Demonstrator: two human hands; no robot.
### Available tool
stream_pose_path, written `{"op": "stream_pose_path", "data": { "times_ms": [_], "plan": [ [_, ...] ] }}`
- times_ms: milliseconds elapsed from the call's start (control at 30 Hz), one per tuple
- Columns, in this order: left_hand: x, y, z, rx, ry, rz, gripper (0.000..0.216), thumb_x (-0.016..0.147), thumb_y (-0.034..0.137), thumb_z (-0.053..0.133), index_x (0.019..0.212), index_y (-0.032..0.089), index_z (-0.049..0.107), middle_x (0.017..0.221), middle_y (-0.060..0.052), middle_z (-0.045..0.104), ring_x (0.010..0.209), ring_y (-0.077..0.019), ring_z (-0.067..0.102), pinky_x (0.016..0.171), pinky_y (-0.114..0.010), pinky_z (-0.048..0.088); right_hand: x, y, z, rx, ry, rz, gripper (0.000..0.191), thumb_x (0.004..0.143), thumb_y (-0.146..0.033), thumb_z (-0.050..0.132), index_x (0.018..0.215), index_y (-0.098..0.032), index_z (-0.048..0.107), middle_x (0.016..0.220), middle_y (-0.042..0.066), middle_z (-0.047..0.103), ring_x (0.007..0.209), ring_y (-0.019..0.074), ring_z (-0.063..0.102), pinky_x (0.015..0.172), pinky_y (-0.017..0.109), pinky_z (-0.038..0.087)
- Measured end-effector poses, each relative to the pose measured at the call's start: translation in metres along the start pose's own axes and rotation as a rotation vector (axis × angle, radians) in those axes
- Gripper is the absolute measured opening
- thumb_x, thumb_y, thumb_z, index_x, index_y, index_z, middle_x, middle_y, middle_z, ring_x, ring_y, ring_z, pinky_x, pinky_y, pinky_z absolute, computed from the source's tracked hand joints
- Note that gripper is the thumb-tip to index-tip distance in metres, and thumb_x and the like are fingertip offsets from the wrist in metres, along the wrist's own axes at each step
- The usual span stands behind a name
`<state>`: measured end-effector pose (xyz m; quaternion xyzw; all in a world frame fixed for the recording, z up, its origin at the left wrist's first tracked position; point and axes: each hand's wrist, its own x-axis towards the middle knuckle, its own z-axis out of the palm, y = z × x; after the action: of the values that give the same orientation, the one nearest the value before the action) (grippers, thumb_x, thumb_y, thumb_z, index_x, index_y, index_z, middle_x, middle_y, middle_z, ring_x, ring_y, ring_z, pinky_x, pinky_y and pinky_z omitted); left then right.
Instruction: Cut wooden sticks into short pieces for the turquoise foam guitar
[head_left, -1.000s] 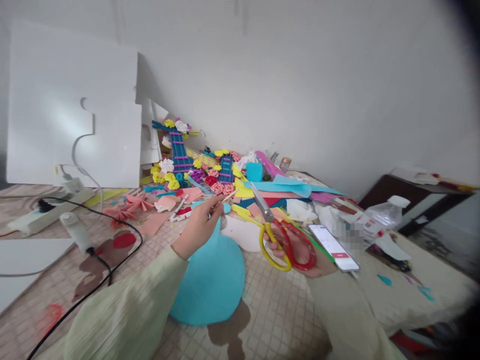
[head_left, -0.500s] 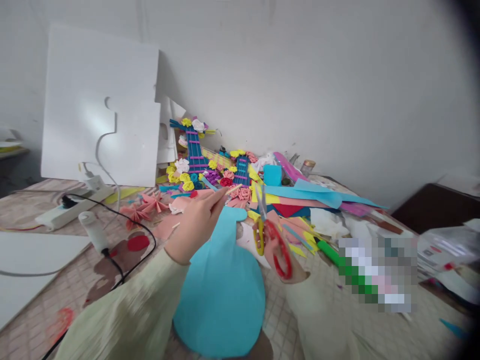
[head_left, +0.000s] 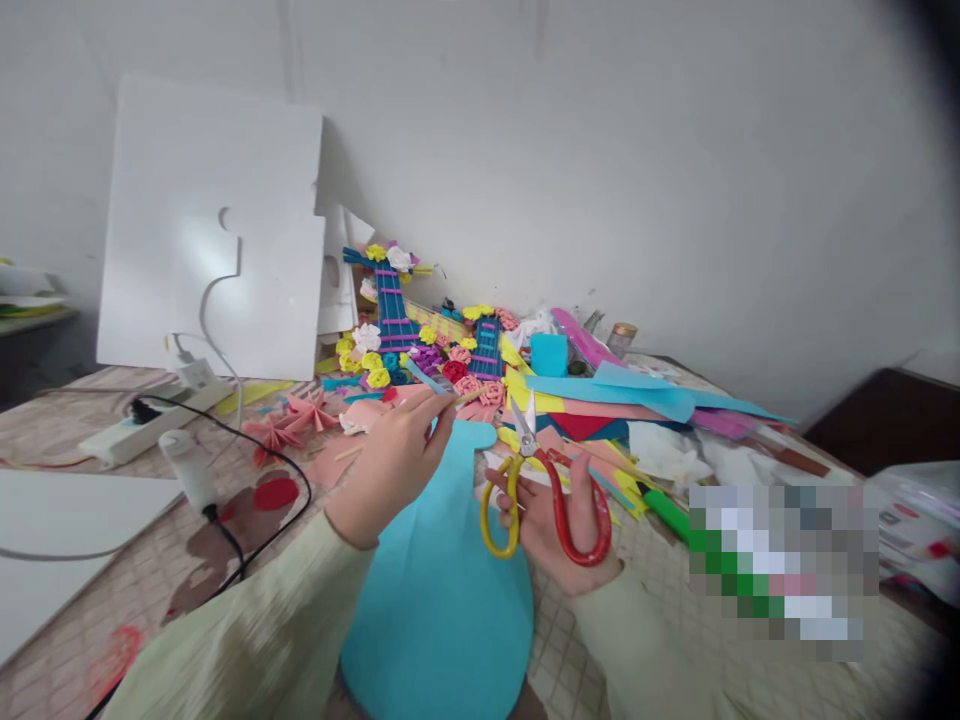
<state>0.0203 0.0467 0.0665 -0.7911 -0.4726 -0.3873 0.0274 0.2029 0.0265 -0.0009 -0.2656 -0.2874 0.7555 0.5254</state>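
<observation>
My left hand (head_left: 390, 455) is closed, pinching a thin pale strip (head_left: 470, 396) that sticks out past the fingertips. Below it lies a light-blue paper cutout (head_left: 435, 600) with a narrow neck and a wide round body, partly covered by the hand. To the right, my right hand (head_left: 546, 530) is turned palm up and holds scissors (head_left: 528, 444) with one yellow and one red handle. The fingers and thumb pass through the handle loops. The blades are spread apart and point away from me.
Paper flowers (head_left: 367, 340) and blue guitar-like pieces (head_left: 391, 305) crowd the back. A power strip (head_left: 124, 437), white handheld tool (head_left: 189, 475) and black cable (head_left: 300, 462) lie left. Blue paper (head_left: 622, 388) and a green marker (head_left: 670, 513) lie right. A white board (head_left: 169, 170) leans on the wall.
My right hand has rolled palm up, and the scissors' handles and blades have spread apart. My left hand stays near the same spot with the strip. The view has shifted slightly.
</observation>
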Motion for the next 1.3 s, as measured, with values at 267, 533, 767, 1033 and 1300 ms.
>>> {"op": "stream_pose_path", "data": {
  "times_ms": [267,533,767,1033,1300],
  "plan": [
    [0.000,-0.003,0.003,-0.035,0.033,0.014,0.024,0.088,0.023,0.039,0.098,0.015,0.059,0.089,-0.008,0.063,0.084,-0.0177,0.058,0.075,-0.029,0.043,-0.005,-0.007,0.004,0.392,-0.069,0.166,0.064,0.075,-0.069,0.034,0.092,-0.013,0.060,0.092,0.012,0.062,0.060,0.0125,0.049,0.050,0.024,0.043],
    [-0.001,-0.001,0.002,-0.070,0.044,0.011,0.023,0.087,0.025,0.041,0.094,0.015,0.060,0.086,-0.007,0.062,0.078,-0.0160,0.056,0.069,-0.027,0.040,-0.009,-0.006,-0.004,0.270,-0.220,0.347,0.073,0.071,-0.074,0.029,0.078,-0.009,0.062,0.065,0.007,0.058,0.044,0.0059,0.035,0.036,0.017,0.031],
    [0.001,0.014,-0.004,-0.663,-0.234,-0.386,0.029,0.082,0.039,0.046,0.077,0.014,0.061,0.063,0.001,0.051,0.048,-0.0065,0.033,0.045,-0.022,0.025,-0.017,0.005,0.005,-0.405,-0.268,-0.310,0.049,0.071,-0.062,0.050,0.087,-0.017,0.058,0.069,0.004,0.050,0.056,0.0132,0.041,0.049,0.027,0.033],
    [-0.006,0.030,-0.001,-1.158,-0.382,-0.440,0.022,0.073,0.031,0.061,0.061,0.016,0.050,0.048,0.007,0.042,0.041,-0.0036,0.028,0.039,-0.018,0.021,-0.016,0.023,0.006,-0.529,-0.358,-0.293,0.052,0.072,-0.063,0.048,0.096,-0.018,0.054,0.073,0.003,0.047,0.060,0.0134,0.041,0.052,0.027,0.034],
    [-0.003,0.033,-0.002,-0.823,-0.226,-0.397,0.015,0.077,0.028,0.055,0.084,0.017,0.061,0.065,0.001,0.058,0.049,-0.0078,0.042,0.041,-0.020,0.030,-0.016,0.021,0.007,-0.472,-0.288,-0.294,0.055,0.070,-0.067,0.046,0.098,-0.020,0.054,0.071,0.000,0.041,0.059,0.0129,0.039,0.058,0.028,0.039]
  ]
}}
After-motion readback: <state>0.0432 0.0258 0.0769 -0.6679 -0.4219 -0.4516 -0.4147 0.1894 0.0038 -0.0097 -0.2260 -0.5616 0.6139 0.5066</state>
